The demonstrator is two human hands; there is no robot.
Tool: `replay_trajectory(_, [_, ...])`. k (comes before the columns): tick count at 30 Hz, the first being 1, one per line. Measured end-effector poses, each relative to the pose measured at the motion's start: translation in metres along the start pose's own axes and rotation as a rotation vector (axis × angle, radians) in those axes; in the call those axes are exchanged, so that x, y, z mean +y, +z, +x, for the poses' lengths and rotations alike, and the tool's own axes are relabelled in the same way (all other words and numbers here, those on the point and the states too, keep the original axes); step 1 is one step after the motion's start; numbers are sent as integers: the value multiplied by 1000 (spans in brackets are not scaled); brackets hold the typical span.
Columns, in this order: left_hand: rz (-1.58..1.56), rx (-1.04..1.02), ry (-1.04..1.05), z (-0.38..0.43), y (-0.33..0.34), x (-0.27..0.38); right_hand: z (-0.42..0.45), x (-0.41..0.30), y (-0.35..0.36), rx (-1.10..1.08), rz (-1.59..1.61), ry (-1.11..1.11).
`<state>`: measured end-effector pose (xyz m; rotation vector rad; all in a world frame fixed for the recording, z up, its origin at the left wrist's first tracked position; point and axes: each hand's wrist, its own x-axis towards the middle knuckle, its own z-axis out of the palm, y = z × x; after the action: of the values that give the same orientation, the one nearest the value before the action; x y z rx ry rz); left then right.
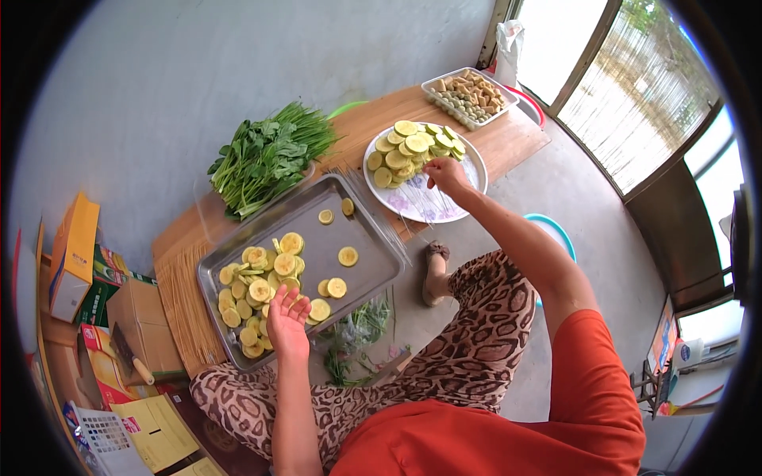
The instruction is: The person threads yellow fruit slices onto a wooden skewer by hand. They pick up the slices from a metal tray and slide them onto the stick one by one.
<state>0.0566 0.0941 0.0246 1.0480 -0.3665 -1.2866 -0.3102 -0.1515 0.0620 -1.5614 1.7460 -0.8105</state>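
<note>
My left hand (290,324) is palm up with its fingers apart over the near edge of a metal tray (315,244). A heap of round yellow squash slices (260,290) lies in the tray's left part, with several loose slices farther right. My right hand (446,175) is over a white floral plate (437,208), its fingers curled in beside a pile of green-rimmed squash slices (411,146). Thin skewers (419,193) lie across the plate, their slice ends hidden under the pile. Whether my right fingers pinch a skewer cannot be made out.
More thin skewers (186,306) cover the left end of the wooden table (351,140). Leafy greens (268,157) are heaped behind the tray. A plastic box (470,95) of tan chunks and green balls stands at the far end. A knife (134,357) leans by cardboard boxes (146,321).
</note>
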Motion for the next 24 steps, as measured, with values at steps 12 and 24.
replay_trajectory(12, [70,21,-26,-4,7,-7,10,4,-14,295,-316,-129])
replay_trajectory(24, [139,-91,52,-2,4,-17,-107,65,52,-462,-255,177])
